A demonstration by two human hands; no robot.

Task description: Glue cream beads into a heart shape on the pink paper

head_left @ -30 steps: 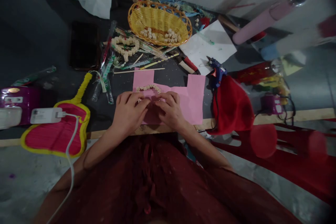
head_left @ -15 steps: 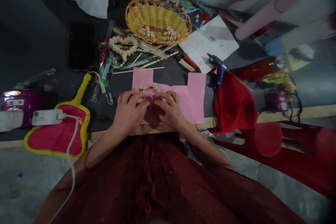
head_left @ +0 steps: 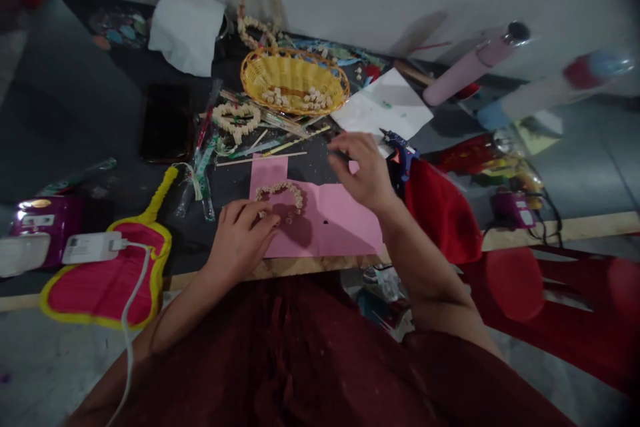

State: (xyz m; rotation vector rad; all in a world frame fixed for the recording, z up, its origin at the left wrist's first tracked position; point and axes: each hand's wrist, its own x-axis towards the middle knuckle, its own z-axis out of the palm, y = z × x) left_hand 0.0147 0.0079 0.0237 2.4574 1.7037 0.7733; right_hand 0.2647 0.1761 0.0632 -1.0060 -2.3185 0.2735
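Observation:
On the pink paper point(head_left: 350, 213) lies a curved string of small pale beads point(head_left: 280, 188), bent in an open arc. My left hand point(head_left: 243, 233) rests at its left end, fingers bent and slightly apart; whether they pinch a bead is hidden. Raised over the paper's upper right part, my right hand point(head_left: 363, 170) has its thumb and fingers apart with nothing seen between them. Just right of it are a blue glue gun point(head_left: 400, 150) and a red cloth point(head_left: 440, 210).
Behind the paper are thin sticks point(head_left: 280, 137), a beaded heart point(head_left: 236, 119) and a yellow basket point(head_left: 295, 83) with pale beads. A phone point(head_left: 167, 123) and a pink-yellow fan point(head_left: 110, 273) lie left. A pink bottle point(head_left: 475, 67) stands back right.
My right hand has left the bead string and moved up and right, near the glue gun. The left hand stays by the beads. The camera view has shifted, showing more of the wall.

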